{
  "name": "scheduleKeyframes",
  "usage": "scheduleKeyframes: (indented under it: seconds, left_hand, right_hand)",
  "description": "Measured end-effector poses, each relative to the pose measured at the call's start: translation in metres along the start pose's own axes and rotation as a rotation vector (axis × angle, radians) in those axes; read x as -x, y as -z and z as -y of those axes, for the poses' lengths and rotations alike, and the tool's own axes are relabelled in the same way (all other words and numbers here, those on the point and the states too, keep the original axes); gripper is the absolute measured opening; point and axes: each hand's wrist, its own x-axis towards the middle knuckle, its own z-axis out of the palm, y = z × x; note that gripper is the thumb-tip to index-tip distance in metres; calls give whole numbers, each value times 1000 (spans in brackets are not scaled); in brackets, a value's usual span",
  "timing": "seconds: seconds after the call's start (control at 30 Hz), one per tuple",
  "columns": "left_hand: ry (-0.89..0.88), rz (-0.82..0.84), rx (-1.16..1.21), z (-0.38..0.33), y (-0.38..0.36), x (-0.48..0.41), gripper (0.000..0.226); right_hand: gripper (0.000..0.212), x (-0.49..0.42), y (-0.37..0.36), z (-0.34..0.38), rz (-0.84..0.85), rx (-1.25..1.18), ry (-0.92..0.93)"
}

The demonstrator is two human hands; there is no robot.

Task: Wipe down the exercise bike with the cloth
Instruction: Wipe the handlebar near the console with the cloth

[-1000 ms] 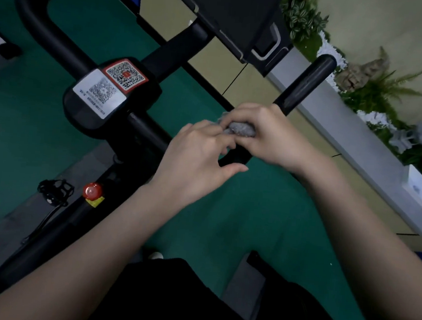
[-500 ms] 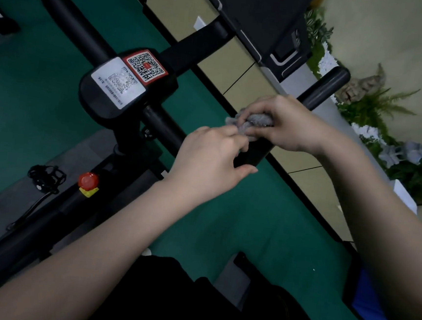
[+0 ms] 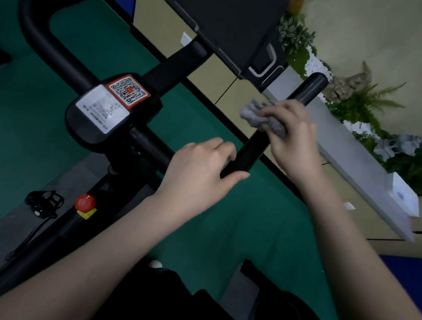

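Observation:
The black exercise bike fills the left and centre, with its right handlebar (image 3: 253, 150) running up toward the right. A grey fluffy cloth (image 3: 258, 115) is bunched in my right hand (image 3: 292, 139), which holds it wrapped against the upper part of that handlebar. My left hand (image 3: 201, 169) grips the same bar lower down, at its bend, thumb under the bar. The two hands are apart, with bare black bar between them. The bar's end cap (image 3: 315, 83) shows above my right hand.
A centre hub with QR-code stickers (image 3: 115, 105) sits left of my hands. The dark console screen (image 3: 232, 21) is above. A red knob (image 3: 85, 202) and a pedal (image 3: 44, 200) lie lower left. A white planter ledge (image 3: 357, 162) with plants runs along the right. Green floor below.
My right hand has slid the cloth up the handlebar toward its end, away from my left hand, which stayed gripping the bend. The view has shifted slightly.

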Motion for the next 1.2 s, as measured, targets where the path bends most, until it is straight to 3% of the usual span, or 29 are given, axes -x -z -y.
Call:
scheduleKeyframes:
  seconds: [0.1,0.27,0.4,0.6,1.2]
  left_hand:
    - [11,16,-3,-4,1,-3,44]
    - [35,51,-74,-10,-6,-14,43]
    - [65,41,-84,-17,-15,-26,43]
    - [117,24,-30,-26,-26,-47,38]
    - [204,-49,-10,-34,-34,-51,37]
  right_hand:
    - [20,26,-14,0,-195,-151,-42]
    - [17,40,-39,7,-534,-408,-315]
    - [16,49,-58,20,-670,-610,-432]
    - [18,26,-56,3,-746,-672,-464]
    - [19,56,-68,6,-654,-1197,-672]
